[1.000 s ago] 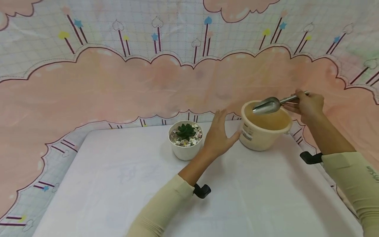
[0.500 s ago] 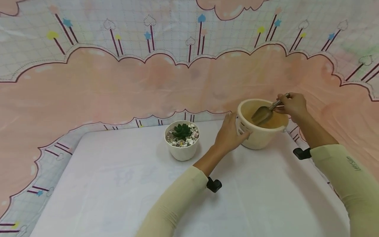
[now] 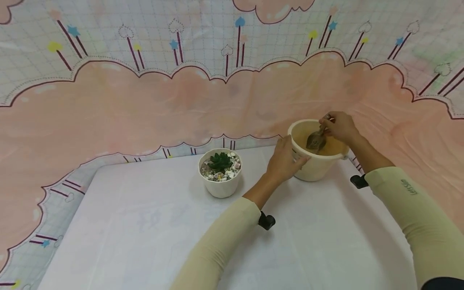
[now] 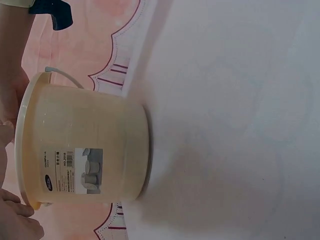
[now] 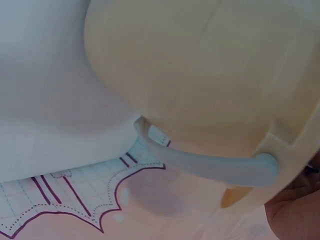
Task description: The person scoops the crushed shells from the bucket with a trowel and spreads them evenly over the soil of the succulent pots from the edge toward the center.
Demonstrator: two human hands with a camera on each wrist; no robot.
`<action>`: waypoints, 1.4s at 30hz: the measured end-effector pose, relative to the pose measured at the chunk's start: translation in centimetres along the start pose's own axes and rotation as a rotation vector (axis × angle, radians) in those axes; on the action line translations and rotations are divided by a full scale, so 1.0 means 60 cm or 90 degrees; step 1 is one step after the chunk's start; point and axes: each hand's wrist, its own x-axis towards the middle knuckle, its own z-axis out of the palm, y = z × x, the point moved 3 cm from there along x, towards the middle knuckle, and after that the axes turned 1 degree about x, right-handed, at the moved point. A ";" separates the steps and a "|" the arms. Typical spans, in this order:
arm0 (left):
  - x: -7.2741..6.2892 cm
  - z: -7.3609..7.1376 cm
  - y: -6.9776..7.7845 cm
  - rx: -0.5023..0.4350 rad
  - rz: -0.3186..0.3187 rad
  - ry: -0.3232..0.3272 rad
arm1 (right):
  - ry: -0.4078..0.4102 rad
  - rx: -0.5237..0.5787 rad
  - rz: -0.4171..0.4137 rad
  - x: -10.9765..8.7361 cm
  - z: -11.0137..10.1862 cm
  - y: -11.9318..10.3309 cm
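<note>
In the head view, a cream plastic bucket [image 3: 311, 169] stands at the back right of the white table. My left hand [image 3: 282, 161] holds its left side near the rim, thumb toward the front and fingers farther back. Some of those fingers [image 4: 17, 217] show at the rim in the left wrist view. My right hand [image 3: 338, 127] grips the handle of a metal scoop [image 3: 316, 141], whose bowl is tilted down inside the bucket. The right wrist view shows the bucket's outer wall [image 5: 200, 65], its pale carry handle [image 5: 215, 167] hanging down, and part of the right hand [image 5: 295, 217].
Left of the bucket stands a white pot [image 3: 221, 188] with a green succulent [image 3: 220, 162] among pale pebbles. The white table [image 3: 152, 225] ends at a patterned cloth backdrop [image 3: 163, 108] close behind the bucket.
My left hand has moved right from beside the potted succulent onto the bucket. The right hand has moved left and tipped the scoop from above the rim down into the bucket.
</note>
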 end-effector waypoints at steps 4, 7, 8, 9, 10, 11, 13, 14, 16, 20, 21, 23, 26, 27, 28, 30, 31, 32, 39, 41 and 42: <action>0.001 0.009 0.006 0.023 -0.034 -0.010 | -0.036 -0.069 -0.036 -0.005 0.007 0.002; 0.000 0.014 0.008 0.042 -0.052 -0.022 | -0.072 -0.103 -0.058 -0.010 0.013 0.005; 0.000 0.016 0.008 0.048 -0.055 -0.027 | -0.085 -0.108 -0.063 -0.011 0.014 0.006; 0.001 0.017 0.009 0.054 -0.056 -0.032 | -0.097 -0.113 -0.068 -0.011 0.016 0.006; 0.002 0.018 0.009 0.061 -0.055 -0.032 | -0.107 -0.115 -0.072 -0.010 0.017 0.006; 0.004 0.018 0.009 0.068 -0.053 -0.031 | -0.116 -0.125 -0.080 -0.008 0.017 0.005; 0.008 0.016 0.010 0.086 -0.046 -0.020 | -0.125 -0.138 -0.088 -0.004 0.016 0.001; 0.010 0.013 0.011 0.093 -0.044 -0.012 | -0.129 -0.147 -0.091 -0.001 0.015 -0.001; 0.015 0.008 0.012 0.103 -0.039 0.006 | -0.136 -0.166 -0.093 0.005 0.011 -0.007; 0.022 0.001 0.015 0.112 -0.037 0.023 | -0.142 -0.193 -0.082 0.012 0.001 -0.015; 0.023 0.000 0.015 0.113 -0.039 0.023 | -0.141 -0.200 -0.082 0.012 -0.001 -0.015; 0.024 0.000 0.016 0.115 -0.042 0.024 | -0.138 -0.204 -0.077 0.012 -0.006 -0.015; 0.024 0.002 0.015 0.119 -0.046 0.024 | -0.135 -0.206 -0.070 0.012 -0.011 -0.011; 0.024 0.003 0.015 0.120 -0.047 0.025 | -0.135 -0.203 -0.064 0.012 -0.014 -0.010; 0.025 0.003 0.015 0.121 -0.047 0.025 | -0.139 -0.196 -0.057 0.012 -0.016 -0.009; 0.025 0.003 0.015 0.119 -0.048 0.026 | -0.140 -0.202 -0.050 0.013 -0.021 -0.009; 0.025 0.003 0.014 0.119 -0.048 0.027 | -0.142 -0.197 -0.043 0.013 -0.024 -0.009; 0.026 0.002 0.014 0.118 -0.048 0.028 | -0.143 -0.201 -0.038 0.013 -0.027 -0.010; 0.028 -0.007 0.015 0.103 -0.035 0.036 | -0.152 -0.232 0.001 0.014 -0.045 -0.021; 0.028 -0.008 0.015 0.101 -0.032 0.035 | -0.160 -0.211 0.026 0.015 -0.046 -0.020; 0.028 -0.008 0.015 0.098 -0.029 0.035 | -0.164 -0.198 0.038 0.015 -0.045 -0.020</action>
